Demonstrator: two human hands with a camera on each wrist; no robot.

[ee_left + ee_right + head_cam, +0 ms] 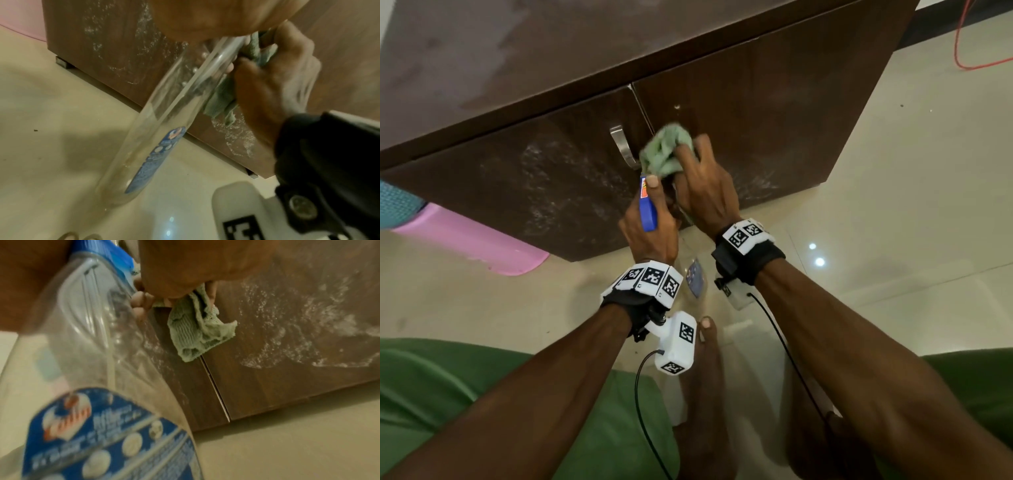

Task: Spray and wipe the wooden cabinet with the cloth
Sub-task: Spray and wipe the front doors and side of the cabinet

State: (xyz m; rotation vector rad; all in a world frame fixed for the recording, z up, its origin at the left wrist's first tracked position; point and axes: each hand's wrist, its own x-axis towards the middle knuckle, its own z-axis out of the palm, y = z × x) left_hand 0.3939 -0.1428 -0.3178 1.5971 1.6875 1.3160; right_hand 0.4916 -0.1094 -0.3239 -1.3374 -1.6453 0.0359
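Green-clad knees frame the near edge of the head view, and beyond them the left hand (649, 228) wraps the blue head of the spray bottle (648, 205), thumb on top, while the right hand (703, 192) clutches the bunched green cloth (666, 150) against the wooden cabinet (756, 113), right of the metal handle (621, 145) and at the seam between the two doors. White spray foam (565, 192) streaks the left door and the lower right door. To wipe well, the person should probably flatten the cloth and draw it in overlapping strokes through the foam patches, working each door fully before the spray dries, and keep the bottle clear of the wiping path. From the left wrist, the clear bottle runs from the grasping hand at the top down and left toward the floor (51, 113), its long axis tilted, base hanging near the tiles and head up; the cloth dangles from the right hand's curled fingers just beside it. From the right wrist, the bottle's blurred label fills the near left, and the cloth hangs over the door seam, foam spread on the door to its right.
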